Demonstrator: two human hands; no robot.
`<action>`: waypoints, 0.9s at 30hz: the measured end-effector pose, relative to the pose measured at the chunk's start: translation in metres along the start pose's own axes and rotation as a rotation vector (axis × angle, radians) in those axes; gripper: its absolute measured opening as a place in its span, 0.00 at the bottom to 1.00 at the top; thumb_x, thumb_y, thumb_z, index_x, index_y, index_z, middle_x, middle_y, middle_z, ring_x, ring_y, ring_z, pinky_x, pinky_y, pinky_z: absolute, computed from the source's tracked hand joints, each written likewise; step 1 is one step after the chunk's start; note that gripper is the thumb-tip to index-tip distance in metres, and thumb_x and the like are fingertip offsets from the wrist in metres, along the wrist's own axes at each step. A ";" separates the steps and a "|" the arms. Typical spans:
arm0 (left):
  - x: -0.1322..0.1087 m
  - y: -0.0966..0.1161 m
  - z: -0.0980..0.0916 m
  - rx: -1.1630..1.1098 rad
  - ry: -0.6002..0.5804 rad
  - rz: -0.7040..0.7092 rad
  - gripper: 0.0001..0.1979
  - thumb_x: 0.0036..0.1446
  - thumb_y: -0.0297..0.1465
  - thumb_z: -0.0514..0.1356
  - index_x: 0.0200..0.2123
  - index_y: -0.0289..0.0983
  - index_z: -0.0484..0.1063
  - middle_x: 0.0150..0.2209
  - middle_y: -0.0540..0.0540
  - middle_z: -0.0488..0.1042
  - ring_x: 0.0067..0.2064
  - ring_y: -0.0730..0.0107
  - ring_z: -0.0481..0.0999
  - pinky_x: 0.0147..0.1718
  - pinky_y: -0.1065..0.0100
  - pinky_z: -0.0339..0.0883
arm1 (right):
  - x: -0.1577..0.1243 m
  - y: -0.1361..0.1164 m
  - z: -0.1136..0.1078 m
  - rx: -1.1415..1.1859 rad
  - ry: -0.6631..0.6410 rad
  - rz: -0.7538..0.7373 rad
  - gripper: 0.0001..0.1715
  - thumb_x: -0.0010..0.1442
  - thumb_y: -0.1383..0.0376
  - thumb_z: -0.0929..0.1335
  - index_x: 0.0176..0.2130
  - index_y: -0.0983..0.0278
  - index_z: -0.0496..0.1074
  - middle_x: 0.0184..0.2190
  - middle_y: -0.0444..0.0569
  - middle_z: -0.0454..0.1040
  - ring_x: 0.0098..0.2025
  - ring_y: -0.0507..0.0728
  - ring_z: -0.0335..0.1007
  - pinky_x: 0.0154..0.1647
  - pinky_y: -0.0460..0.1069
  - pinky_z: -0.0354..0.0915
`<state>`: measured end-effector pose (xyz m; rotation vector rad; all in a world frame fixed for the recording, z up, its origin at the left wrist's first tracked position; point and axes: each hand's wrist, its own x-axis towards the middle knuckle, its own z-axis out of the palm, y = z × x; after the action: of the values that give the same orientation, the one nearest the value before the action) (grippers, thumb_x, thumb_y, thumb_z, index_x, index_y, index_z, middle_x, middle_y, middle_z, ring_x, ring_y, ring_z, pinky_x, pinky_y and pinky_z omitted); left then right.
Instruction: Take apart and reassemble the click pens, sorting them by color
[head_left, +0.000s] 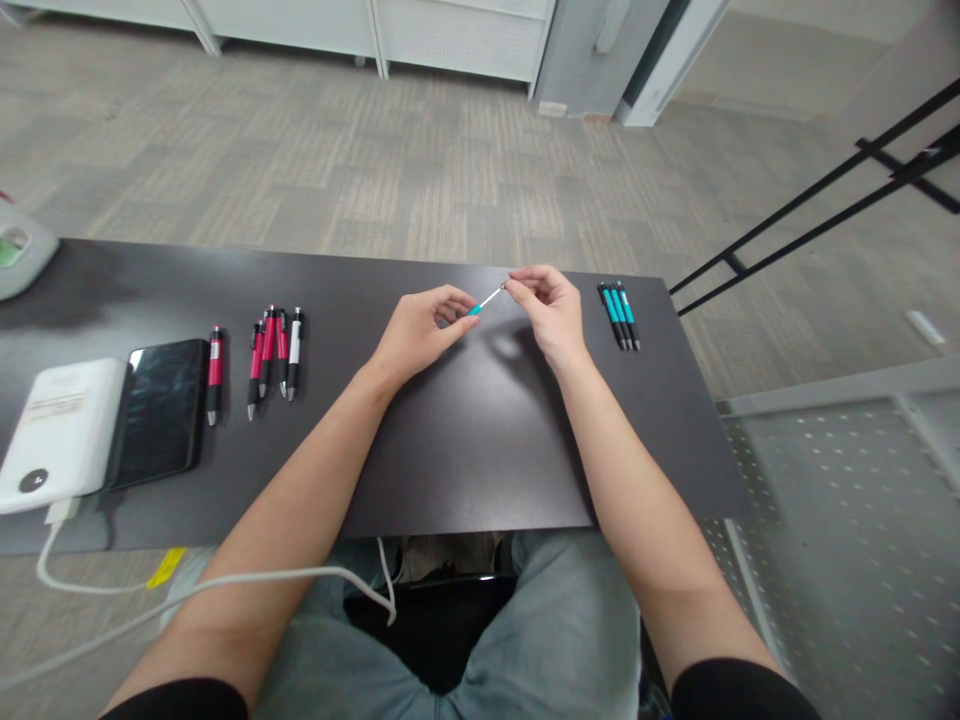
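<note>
My left hand (427, 325) pinches the teal barrel (474, 311) of a taken-apart pen between thumb and fingers. A thin white pen refill (491, 298) sticks out of that barrel and slants up to the right. At its far end my right hand (553, 308) closes thumb and forefinger on a tiny metallic piece (503, 287), too small to tell whether tip or spring. Both hands are just above the dark table (465, 450). To the right of my right hand lie several teal pens (618, 315), side by side.
On the left lie several pink pens (268, 350), a white pen (294, 355) and a separate pink pen (214, 375). Further left are a black phone-like slab (161, 410) and a white power bank (64, 430) with a white cable (247, 577). A white jug (22, 250) stands at the far left.
</note>
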<state>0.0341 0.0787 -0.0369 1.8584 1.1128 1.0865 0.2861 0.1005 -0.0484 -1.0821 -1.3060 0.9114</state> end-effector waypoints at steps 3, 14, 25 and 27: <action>0.000 0.000 0.001 -0.006 0.017 0.005 0.07 0.68 0.37 0.80 0.47 0.45 0.91 0.44 0.46 0.95 0.45 0.55 0.93 0.52 0.56 0.89 | -0.003 -0.005 0.003 -0.044 -0.024 0.045 0.33 0.60 0.34 0.89 0.45 0.51 0.84 0.44 0.47 0.91 0.49 0.65 0.89 0.64 0.64 0.87; 0.000 0.008 0.004 -0.034 0.004 0.002 0.06 0.69 0.36 0.80 0.47 0.45 0.91 0.44 0.47 0.94 0.45 0.57 0.92 0.53 0.56 0.88 | -0.004 -0.008 0.006 0.033 -0.072 0.040 0.37 0.55 0.30 0.90 0.42 0.52 0.84 0.48 0.48 0.93 0.49 0.64 0.90 0.65 0.64 0.88; 0.003 0.007 -0.001 -0.077 0.065 -0.014 0.14 0.71 0.41 0.78 0.55 0.44 0.90 0.47 0.45 0.95 0.48 0.57 0.93 0.55 0.57 0.88 | -0.010 -0.013 0.011 -0.056 -0.164 0.087 0.26 0.65 0.39 0.88 0.46 0.53 0.88 0.47 0.48 0.93 0.51 0.65 0.89 0.65 0.64 0.87; 0.005 0.004 -0.004 -0.072 0.128 -0.017 0.14 0.71 0.39 0.77 0.56 0.44 0.90 0.47 0.45 0.94 0.47 0.58 0.93 0.54 0.59 0.88 | -0.013 -0.011 0.012 -0.171 -0.186 0.086 0.18 0.70 0.45 0.85 0.49 0.53 0.90 0.46 0.48 0.91 0.46 0.64 0.86 0.62 0.62 0.86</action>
<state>0.0331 0.0822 -0.0299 1.7410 1.1445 1.2338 0.2727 0.0863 -0.0414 -1.2158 -1.5226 0.9969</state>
